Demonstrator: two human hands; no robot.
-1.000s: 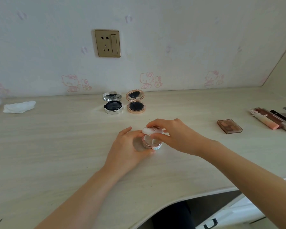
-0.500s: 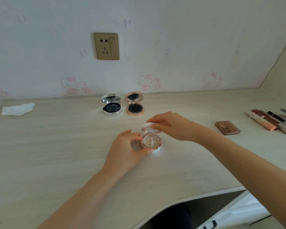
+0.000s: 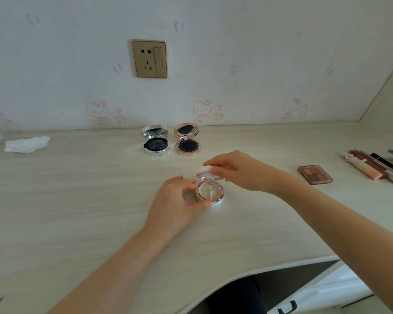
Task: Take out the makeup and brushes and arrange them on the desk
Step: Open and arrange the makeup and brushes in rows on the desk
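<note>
A small round pink compact (image 3: 210, 192) sits open on the pale wooden desk (image 3: 77, 211) in the middle. My left hand (image 3: 176, 200) grips its base from the left, thumb and fingers around the rim. My right hand (image 3: 234, 169) pinches the raised lid at the far side. Behind it, near the wall, stand two open compacts: a silver one (image 3: 156, 143) and a rose-gold one (image 3: 187, 141). A brown eyeshadow palette (image 3: 314, 174) lies to the right.
Several lip glosses and tubes (image 3: 372, 167) lie at the far right edge. A crumpled white tissue (image 3: 26, 144) rests at the far left. A wall socket (image 3: 149, 58) is above the compacts. The desk's curved front edge runs at the lower right.
The pink compact's lid has swung up and back under my right hand, exposing the pale pan. My left hand kept hold of the base.
</note>
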